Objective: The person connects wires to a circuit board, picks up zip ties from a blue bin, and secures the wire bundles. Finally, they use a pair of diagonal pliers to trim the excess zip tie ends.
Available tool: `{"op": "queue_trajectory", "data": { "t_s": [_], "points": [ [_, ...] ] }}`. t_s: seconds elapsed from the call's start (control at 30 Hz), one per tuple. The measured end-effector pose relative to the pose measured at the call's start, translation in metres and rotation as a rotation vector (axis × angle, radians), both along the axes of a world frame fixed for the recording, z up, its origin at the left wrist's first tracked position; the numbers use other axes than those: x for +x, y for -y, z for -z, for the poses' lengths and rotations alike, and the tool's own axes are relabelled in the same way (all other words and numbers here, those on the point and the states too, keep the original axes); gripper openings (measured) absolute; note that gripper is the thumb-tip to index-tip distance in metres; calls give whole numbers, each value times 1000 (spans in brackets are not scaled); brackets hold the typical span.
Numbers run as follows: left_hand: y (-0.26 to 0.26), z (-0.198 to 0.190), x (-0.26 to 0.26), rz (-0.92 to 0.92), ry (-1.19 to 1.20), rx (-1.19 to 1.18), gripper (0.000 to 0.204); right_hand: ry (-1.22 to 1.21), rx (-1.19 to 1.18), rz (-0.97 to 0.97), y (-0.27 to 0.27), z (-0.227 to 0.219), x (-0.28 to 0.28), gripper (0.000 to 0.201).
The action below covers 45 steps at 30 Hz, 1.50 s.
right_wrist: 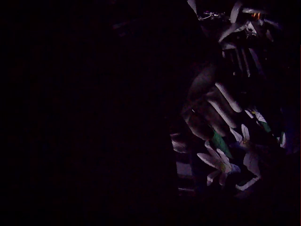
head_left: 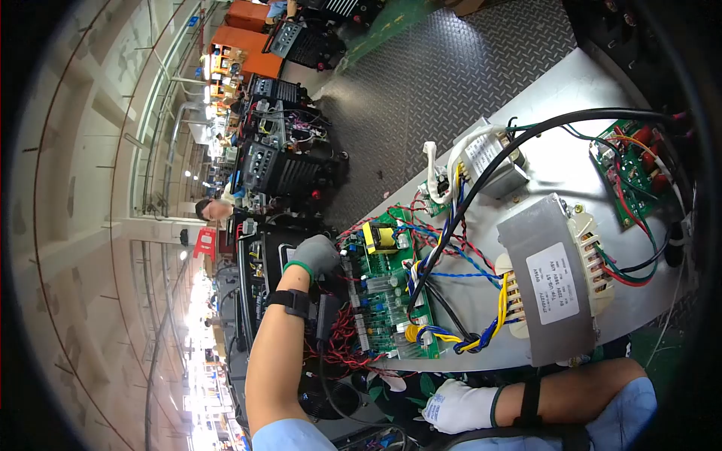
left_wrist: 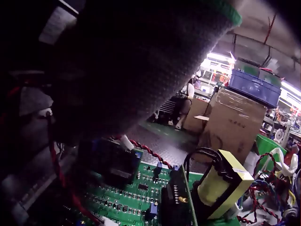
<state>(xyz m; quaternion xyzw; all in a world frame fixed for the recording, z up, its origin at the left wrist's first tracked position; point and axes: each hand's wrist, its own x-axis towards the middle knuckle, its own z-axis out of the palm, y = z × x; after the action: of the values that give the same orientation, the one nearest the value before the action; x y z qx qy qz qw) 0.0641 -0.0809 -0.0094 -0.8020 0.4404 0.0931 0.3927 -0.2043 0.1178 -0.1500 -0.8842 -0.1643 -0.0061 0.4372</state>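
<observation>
My left hand [head_left: 314, 255], in a grey glove with a green cuff, reaches over the end of a green circuit board [head_left: 392, 282]. Its fingers are hidden in the head view and lost in the dark of the left wrist view, so I cannot tell what they hold. Close by on the board is a yellow transformer [left_wrist: 221, 186]; twisted red-and-black wires [head_left: 338, 342] hang along the board's near side. My right hand [head_left: 460, 407], in a white glove, lies low by the dark floral fabric [right_wrist: 221, 165], its fingers loosely extended with nothing seen in them.
A metal plate [head_left: 466, 301] carries a large labelled transformer [head_left: 547, 282], a smaller one [head_left: 489, 165] and another green board [head_left: 630, 177]. A thick black cable [head_left: 481, 173] arches across. Machines with black panels [head_left: 282, 169] line the far side of a patterned metal floor [head_left: 421, 83].
</observation>
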Motion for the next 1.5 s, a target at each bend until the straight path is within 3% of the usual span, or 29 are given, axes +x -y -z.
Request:
{"op": "queue_trajectory", "data": {
  "t_s": [0.17,0.27,0.47,0.53,0.67,0.77,0.83,0.9,0.93,1.0,1.07,1.13,1.17,1.23,1.3,1.5],
  "points": [
    [-5,-2,5,48,-60,8,25,5,-14,-4,3,-3,1,28],
    [-2,0,13,193,-76,43,25,-17,-46,-16,8,-7,1,29],
    [-3,-1,-8,79,-59,40,24,-23,-46,-27,11,-7,1,30],
    [-8,0,-10,-4,-64,-113,22,-13,-25,-27,9,-7,3,30],
    [-24,1,-10,88,-76,-367,22,-54,-45,-49,12,-12,0,30],
    [-26,2,0,90,-152,-320,21,-116,-89,-78,12,-13,5,31],
    [-20,-1,-13,-32,-169,-274,20,-149,-128,-117,14,-14,5,31],
    [-22,6,-7,85,-75,-298,20,-55,-84,-39,19,-14,1,29],
    [-24,9,-7,91,-64,-310,20,-57,-78,-45,15,-11,2,29],
    [-25,12,-9,88,-49,-317,19,129,16,134,13,-4,4,13],
    [-32,10,-6,87,-24,-335,18,127,44,130,15,-6,-1,13],
    [-35,9,-2,285,-60,-390,16,220,23,200,11,1,0,13],
    [-24,5,0,310,-58,-405,16,23,-105,36,8,0,5,14],
    [-16,-12,-5,251,-111,-462,15,28,-23,67,10,-3,1,15],
    [-5,-20,-10,385,41,-639,14,-2,-34,11,13,-1,-1,17],
    [10,-3,2,344,-9,-316,20,59,-51,58,13,-2,1,21]
  ]
}}
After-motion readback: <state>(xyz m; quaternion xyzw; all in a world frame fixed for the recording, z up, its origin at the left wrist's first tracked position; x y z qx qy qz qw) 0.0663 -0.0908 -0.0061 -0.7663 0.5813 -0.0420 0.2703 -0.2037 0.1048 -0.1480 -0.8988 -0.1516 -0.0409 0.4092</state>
